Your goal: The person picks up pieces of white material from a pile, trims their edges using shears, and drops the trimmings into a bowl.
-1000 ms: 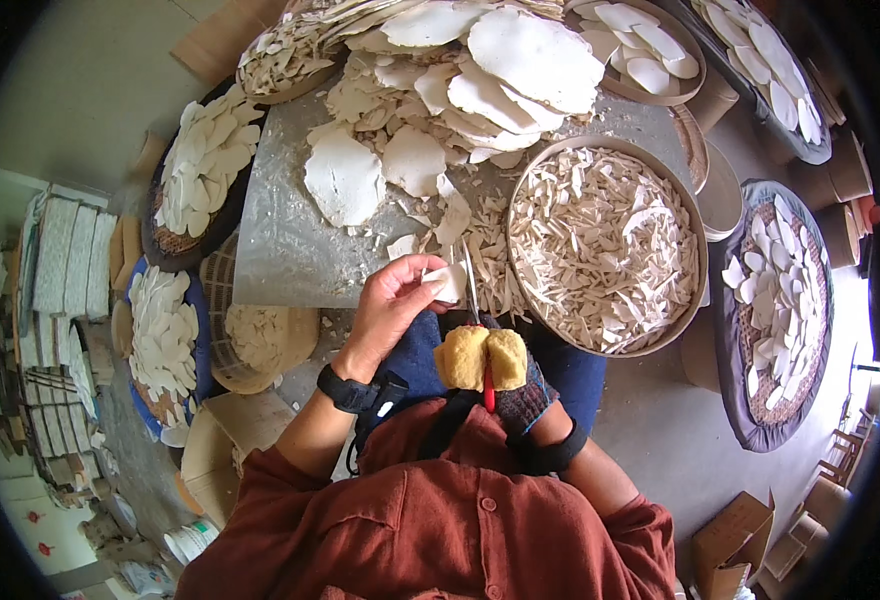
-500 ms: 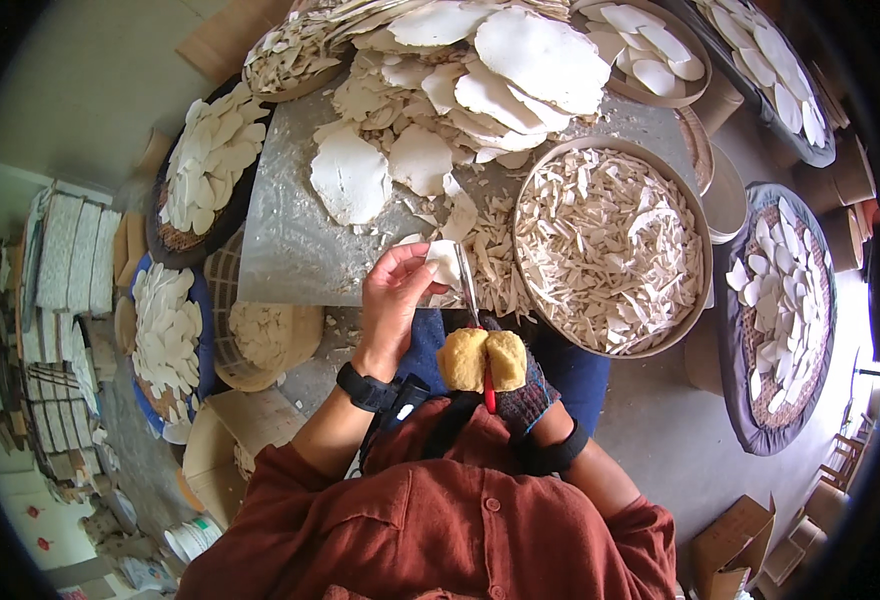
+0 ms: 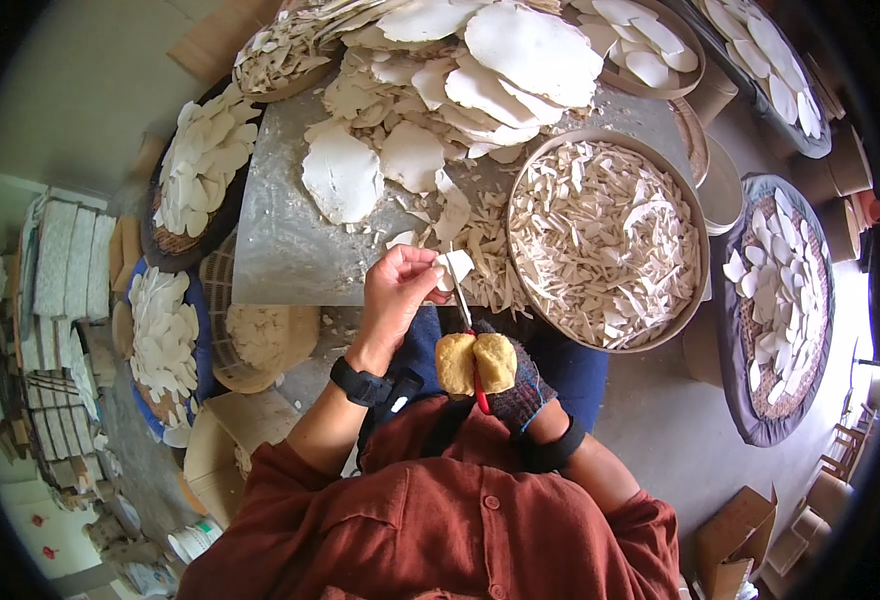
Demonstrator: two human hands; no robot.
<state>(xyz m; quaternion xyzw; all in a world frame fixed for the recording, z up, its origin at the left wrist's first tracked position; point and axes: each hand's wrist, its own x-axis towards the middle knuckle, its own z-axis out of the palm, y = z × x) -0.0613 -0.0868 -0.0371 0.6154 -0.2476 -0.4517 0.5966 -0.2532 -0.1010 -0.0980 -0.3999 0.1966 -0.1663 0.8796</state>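
My left hand point(image 3: 397, 300) pinches a small white dried slice point(image 3: 452, 265) between thumb and fingers, at the blades of the scissors point(image 3: 465, 302). My right hand point(image 3: 525, 395), in a dark knitted glove, grips the scissors, which have red handles wrapped in yellow padding. Just beyond them on the metal table point(image 3: 276, 220) lie loose chips and large white slices point(image 3: 342, 175), with a taller pile point(image 3: 520, 60) at the back. A round tray point(image 3: 511, 230) full of narrow cut chips point(image 3: 600, 240) sits to the right of my hands.
Oval trays of white slices stand at left point(image 3: 202, 170) and right point(image 3: 772, 300), with more trays along the back. A basket of pieces point(image 3: 260, 340) and a cardboard box point(image 3: 220, 440) are left of my legs. Stacked bundles point(image 3: 65, 255) line the far left; another box point(image 3: 735, 540) lies lower right.
The small slice between my left fingers has shifted and turned slightly at the blades. The padded handles and my right hand have moved a little. The piles and trays appear the same.
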